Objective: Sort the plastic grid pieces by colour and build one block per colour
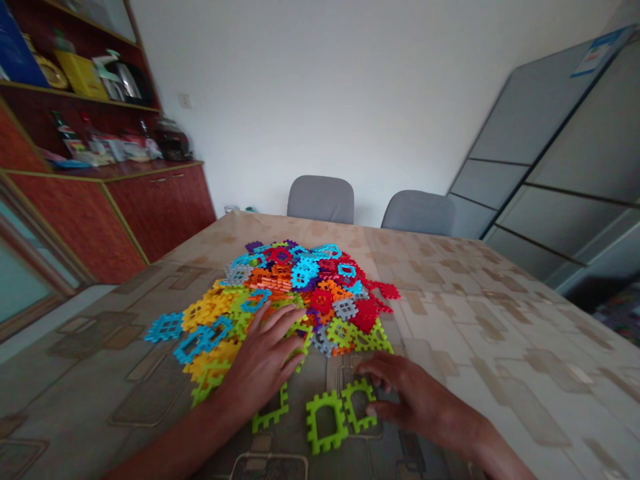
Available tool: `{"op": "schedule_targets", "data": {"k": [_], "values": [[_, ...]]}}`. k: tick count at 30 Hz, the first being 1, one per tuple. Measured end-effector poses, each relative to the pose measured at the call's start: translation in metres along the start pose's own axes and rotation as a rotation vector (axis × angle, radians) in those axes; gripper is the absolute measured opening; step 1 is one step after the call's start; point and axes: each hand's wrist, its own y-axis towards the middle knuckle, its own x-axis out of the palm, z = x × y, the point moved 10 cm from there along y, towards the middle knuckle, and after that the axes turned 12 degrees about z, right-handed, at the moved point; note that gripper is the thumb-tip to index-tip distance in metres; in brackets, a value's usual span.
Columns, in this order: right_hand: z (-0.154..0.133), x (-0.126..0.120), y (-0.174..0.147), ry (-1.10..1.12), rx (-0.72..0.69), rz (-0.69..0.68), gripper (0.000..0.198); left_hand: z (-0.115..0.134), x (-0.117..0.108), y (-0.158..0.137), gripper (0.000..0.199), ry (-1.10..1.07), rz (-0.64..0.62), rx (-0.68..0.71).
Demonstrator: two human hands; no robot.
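My left hand (273, 343) reaches over the near side of a heap of colourful plastic interlocking pieces (320, 300), fingers stretched out and slightly apart, nothing visibly held. Beneath its wrist, a lime-green square frame piece (273, 419) is partly covered. My right hand (395, 383) has its thumb and curled fingers at the right side of a lime-green frame piece (359, 405) with an arched opening, gripping its edge. Close against that one on the left lies another green frame piece (326, 421) with notched edges. The right hand's far fingertips are partly hidden.
A patterned cloth covers the table (475, 320). Two grey chairs (320, 199) stand behind its far edge, before a white wall. A reddish wooden cabinet (160, 200) with bottles and a kettle is at left; a grey wardrobe (520, 133) is at right.
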Motion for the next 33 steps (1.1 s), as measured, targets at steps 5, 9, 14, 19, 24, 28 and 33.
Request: {"op": "schedule_targets", "data": {"k": [5, 9, 14, 19, 24, 28, 33], "values": [[-0.005, -0.014, 0.005, 0.080, -0.031, 0.139, 0.028, 0.020, -0.013, -0.004, 0.009, -0.153, 0.048, 0.080], [-0.018, -0.022, 0.001, 0.207, -0.107, 0.197, 0.052, 0.047, -0.018, -0.010, 0.009, -0.216, 0.001, 0.190], [-0.038, -0.005, -0.005, 0.230, -0.165, 0.037, 0.074, 0.070, -0.015, -0.020, 0.032, -0.236, -0.085, 0.275], [-0.038, -0.002, -0.005, 0.180, -0.169, 0.044, 0.070, 0.079, -0.017, -0.017, 0.036, -0.246, -0.116, 0.322], [-0.023, -0.017, -0.004, 0.139, -0.138, 0.056, 0.060, 0.039, -0.032, -0.007, 0.033, -0.193, -0.049, 0.196], [-0.014, -0.011, -0.004, 0.103, -0.144, -0.020, 0.059, 0.001, -0.037, -0.010, 0.028, -0.181, -0.102, 0.119], [-0.008, 0.007, -0.004, 0.042, -0.124, -0.094, 0.067, -0.028, -0.039, -0.024, 0.025, -0.205, -0.182, -0.015]]}}
